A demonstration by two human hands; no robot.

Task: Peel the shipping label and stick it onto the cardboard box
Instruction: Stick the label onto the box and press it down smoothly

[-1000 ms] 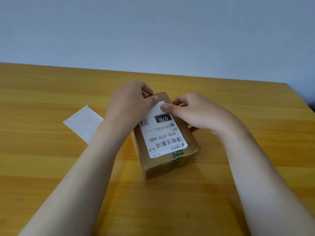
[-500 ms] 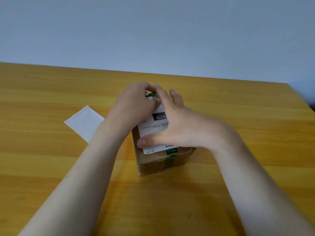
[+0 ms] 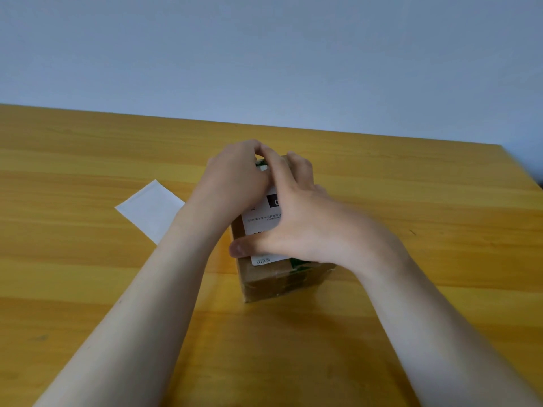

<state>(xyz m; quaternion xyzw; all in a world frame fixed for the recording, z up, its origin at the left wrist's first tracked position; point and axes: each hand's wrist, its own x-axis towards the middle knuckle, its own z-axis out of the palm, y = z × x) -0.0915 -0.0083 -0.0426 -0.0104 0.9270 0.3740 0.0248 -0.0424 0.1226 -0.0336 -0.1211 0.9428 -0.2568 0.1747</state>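
A small brown cardboard box (image 3: 279,282) stands on the wooden table, a narrow end toward me. The white shipping label (image 3: 260,221) with black print lies on the box top, mostly covered by my hands. My right hand (image 3: 302,221) lies flat across the label, fingers spread toward the far end, thumb stretched over the label's near part. My left hand (image 3: 235,183) rests curled at the box's far left corner, its fingertips at the label's far edge, touching my right fingers.
A blank white backing sheet (image 3: 151,208) lies flat on the table to the left of the box, partly under my left forearm. The table's far edge meets a plain pale wall; its right corner shows at the far right.
A second ago both hands pinched the label's far end with the barcode showing. My right hand has since laid flat over the label and stays pressed there; the left hand has barely moved.
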